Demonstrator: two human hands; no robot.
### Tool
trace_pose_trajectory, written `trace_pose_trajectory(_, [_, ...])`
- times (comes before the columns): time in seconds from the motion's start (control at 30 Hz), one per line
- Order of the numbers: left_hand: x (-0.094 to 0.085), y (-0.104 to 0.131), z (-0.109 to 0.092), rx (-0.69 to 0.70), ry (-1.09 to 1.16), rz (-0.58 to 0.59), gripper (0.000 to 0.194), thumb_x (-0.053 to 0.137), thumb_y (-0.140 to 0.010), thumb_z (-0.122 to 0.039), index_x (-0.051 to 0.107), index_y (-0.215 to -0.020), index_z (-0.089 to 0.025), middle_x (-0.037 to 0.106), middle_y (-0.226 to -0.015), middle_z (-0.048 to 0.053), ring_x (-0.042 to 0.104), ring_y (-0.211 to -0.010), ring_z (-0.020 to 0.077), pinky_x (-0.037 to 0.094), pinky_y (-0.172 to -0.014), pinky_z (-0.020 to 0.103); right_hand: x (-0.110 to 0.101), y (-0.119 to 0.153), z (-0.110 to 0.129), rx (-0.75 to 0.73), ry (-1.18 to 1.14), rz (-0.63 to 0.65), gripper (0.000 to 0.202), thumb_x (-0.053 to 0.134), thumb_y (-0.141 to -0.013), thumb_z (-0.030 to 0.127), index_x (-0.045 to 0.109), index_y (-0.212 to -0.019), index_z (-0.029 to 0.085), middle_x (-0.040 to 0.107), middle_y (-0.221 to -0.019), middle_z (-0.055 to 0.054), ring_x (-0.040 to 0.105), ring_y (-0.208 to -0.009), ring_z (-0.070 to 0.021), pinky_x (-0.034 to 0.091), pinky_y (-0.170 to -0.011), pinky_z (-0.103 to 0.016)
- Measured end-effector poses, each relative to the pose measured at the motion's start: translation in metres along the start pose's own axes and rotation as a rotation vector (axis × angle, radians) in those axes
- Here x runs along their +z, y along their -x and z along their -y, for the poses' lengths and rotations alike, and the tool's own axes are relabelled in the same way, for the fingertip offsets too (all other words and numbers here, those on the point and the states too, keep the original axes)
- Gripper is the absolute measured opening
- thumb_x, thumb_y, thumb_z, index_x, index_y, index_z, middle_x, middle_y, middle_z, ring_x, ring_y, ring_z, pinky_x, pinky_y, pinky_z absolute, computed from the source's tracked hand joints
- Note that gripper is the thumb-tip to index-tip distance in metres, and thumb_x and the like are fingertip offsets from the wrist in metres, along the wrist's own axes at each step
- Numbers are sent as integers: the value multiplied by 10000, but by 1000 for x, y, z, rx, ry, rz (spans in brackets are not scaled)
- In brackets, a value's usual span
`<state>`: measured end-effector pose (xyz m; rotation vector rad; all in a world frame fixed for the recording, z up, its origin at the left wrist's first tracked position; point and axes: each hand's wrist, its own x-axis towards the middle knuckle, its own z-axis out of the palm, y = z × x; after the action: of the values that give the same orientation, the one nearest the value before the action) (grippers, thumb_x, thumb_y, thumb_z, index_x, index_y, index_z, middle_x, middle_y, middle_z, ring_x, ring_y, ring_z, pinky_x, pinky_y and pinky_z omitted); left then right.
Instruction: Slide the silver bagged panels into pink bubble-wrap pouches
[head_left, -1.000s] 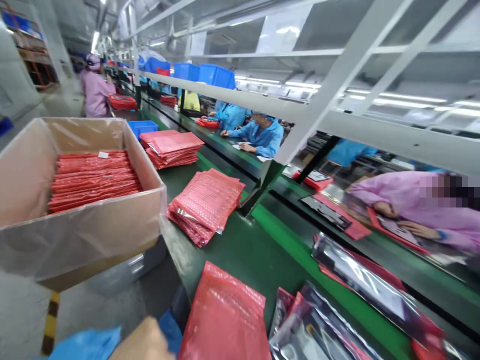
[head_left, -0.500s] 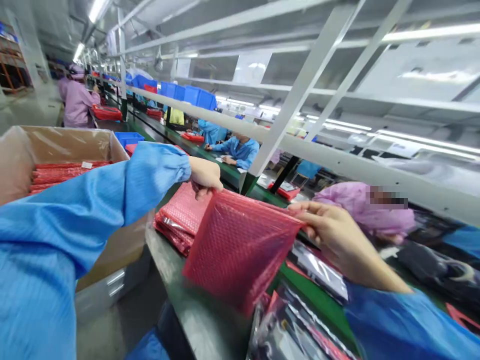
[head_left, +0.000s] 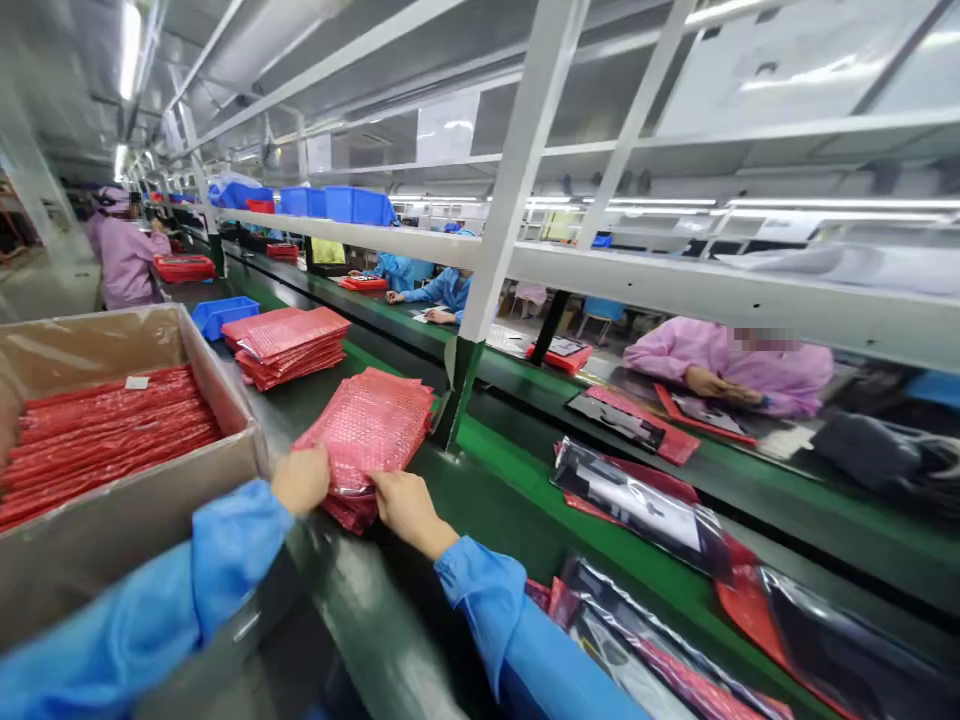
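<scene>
Left hand (head_left: 302,478) and right hand (head_left: 409,512) at the near edge of the topmost red bubble mailer (head_left: 379,415)

In the foreground, blue sleeves (head_left: 247,530) extended forward from both sides. At lower right, beside the right sleeve, clear-wrapped flat packs (head_left: 637,640) with dark borders, on the green workbench (head_left: 465,510). At left, an open cardboard box (head_left: 150,510) with clear plastic about the walls, red mailers (head_left: 112,440) packed in rows below the rim, a white label (head_left: 137,383) among them.

On the bench just right of the box, a stack of red bubble mailers (head_left: 349,515), with the topmost one flat on it. Right hand with thumb and fingers pinched on the near edge. Left hand apart from the right, blurred, curled at the near left corner; impossible to make out whether clamped on it.

Close behind to the right, a white post (head_left: 517,170) with a dark green foot. Farther back, a second mailer stack (head_left: 289,345), then a blue plastic bin (head_left: 225,315). Across to the right, more wrapped packs (head_left: 630,500) over red mailers. Beyond those, a co-worker in pink (head_left: 727,365), hands together. Farther still, blue bins (head_left: 358,204) on a white shelf (head_left: 600,273) and, at far left, a person in pink (head_left: 129,245).
</scene>
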<state>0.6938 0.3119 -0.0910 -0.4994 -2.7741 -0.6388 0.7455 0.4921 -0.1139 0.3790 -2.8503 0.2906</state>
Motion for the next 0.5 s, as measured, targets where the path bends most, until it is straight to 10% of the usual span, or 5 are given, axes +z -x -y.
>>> trace_pose_trajectory(0.13, [69, 16, 10, -44, 193, -225, 584, 399, -888, -351, 392, -1394, -59, 474, -1411, 228, 498, -1279, 329, 410, -1064, 485, 9, -5, 14, 41, -46, 18, 336, 397, -918, 109, 616, -1172, 125, 698, -989, -121, 636, -934, -248, 497, -792, -324])
trace_pose_trajectory(0.27, [99, 21, 9, -12, 362, -310, 568, 372, -915, -425, 417, -1395, -123, 311, -1530, 201, 268, -1431, 334, 234, -1164, 536, -18, 5, -6, 32, -126, 143, 264, 589, -860, 256, 668, -1112, 267, 717, -943, -11, 654, -908, -211, 492, -752, -260])
trace_pose_trajectory(0.37, [114, 44, 16, 109, 335, -315, 604, 411, -902, -414, 376, -1440, -140, 187, -1582, 179, 135, -1462, 369, 149, -1175, 587, -49, 47, -78, 328, -131, 89, 271, 523, -930, 353, 647, -1171, 340, 693, -1092, 41, 636, -1015, -175, 473, -853, -251])
trace_pose_trajectory(0.5, [151, 99, 41, 203, 404, -310, 584, 480, -848, -380, 391, -1422, -326, 345, -1534, 65, 264, -1426, 366, 219, -1170, 581, -96, 142, -207, 1111, 26, -74, 308, 497, -980, 298, 579, -1222, 126, 615, -1206, -123, 586, -1104, -239, 447, -972, -449])
